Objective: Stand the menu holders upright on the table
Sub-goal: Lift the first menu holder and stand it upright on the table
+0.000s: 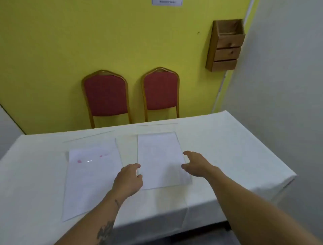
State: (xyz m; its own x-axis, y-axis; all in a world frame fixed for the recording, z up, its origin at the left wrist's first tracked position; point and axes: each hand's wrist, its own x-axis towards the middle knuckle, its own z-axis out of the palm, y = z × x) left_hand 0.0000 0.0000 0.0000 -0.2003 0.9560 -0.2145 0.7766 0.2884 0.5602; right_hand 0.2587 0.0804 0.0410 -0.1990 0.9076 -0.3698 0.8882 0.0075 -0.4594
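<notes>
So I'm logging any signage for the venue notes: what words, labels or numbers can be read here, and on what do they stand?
None can be read.
Wall sign, top edge of the view: one line of dark print, too blurred to read.
Sheet in the right menu holder: faint print, too small and pale to read.
Sheet in the left menu holder: pink marks and faint print, nothing legible.

Glossy clear-plastic menu holders; matt tablecloth.

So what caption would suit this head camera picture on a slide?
Both hands, left hand and right hand, reach for a clear menu holder on the white-clothed table.
</notes>
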